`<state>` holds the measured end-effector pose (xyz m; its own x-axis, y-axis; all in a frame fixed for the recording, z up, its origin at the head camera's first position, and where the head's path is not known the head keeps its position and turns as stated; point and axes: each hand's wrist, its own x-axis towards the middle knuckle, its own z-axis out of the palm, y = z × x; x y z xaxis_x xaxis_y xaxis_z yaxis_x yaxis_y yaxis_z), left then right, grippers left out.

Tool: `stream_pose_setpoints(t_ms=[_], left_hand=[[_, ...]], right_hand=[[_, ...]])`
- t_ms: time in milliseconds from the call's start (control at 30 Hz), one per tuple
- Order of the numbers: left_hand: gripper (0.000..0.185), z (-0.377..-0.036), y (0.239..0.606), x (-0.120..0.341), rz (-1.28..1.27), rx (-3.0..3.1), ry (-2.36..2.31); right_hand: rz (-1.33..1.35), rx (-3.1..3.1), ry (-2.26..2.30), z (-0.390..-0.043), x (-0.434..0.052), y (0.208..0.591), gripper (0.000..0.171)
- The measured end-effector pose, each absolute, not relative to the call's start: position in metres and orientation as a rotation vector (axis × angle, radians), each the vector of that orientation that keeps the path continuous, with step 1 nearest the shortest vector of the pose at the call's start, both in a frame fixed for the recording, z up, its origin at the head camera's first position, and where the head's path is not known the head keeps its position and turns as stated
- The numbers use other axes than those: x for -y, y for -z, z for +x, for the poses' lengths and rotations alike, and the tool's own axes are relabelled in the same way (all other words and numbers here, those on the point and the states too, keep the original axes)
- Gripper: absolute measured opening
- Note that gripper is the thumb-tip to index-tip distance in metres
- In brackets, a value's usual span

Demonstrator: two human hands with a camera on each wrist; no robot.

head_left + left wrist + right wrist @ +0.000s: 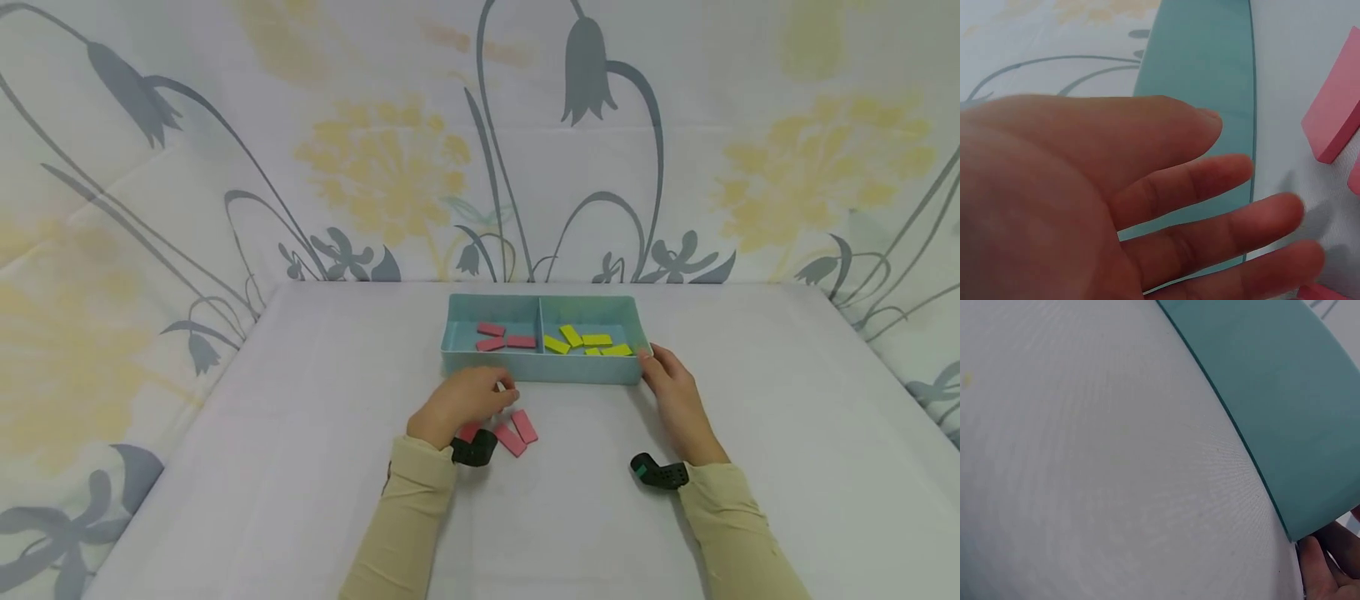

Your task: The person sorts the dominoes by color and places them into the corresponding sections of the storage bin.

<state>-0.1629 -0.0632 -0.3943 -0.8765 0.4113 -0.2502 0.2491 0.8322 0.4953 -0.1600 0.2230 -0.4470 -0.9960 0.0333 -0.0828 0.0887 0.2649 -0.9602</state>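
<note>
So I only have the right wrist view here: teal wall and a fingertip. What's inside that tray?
Observer: The tray has two compartments; pink blocks lie in the left one, yellow blocks in the right.
Operator: Where is the other hand?
Observer: The left hand hovers, fingers relaxed, just in front of the tray.
Operator: Anything loose on the table?
Observer: Yes, loose pink blocks lie by that hand.
Operator: And the right hand?
Observer: The right hand touches the tray's near right corner.
</note>
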Motion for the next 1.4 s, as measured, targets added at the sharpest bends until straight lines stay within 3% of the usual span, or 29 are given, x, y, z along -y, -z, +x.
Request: stream_pose_setpoints(t_ms=[1400], left_hand=[[0.021,-0.153,0.400,0.038,0.508,-2.677,-0.468]], right_hand=[[0.085,-2.485,1.869,-0.160,-0.225,0.449,0.071]])
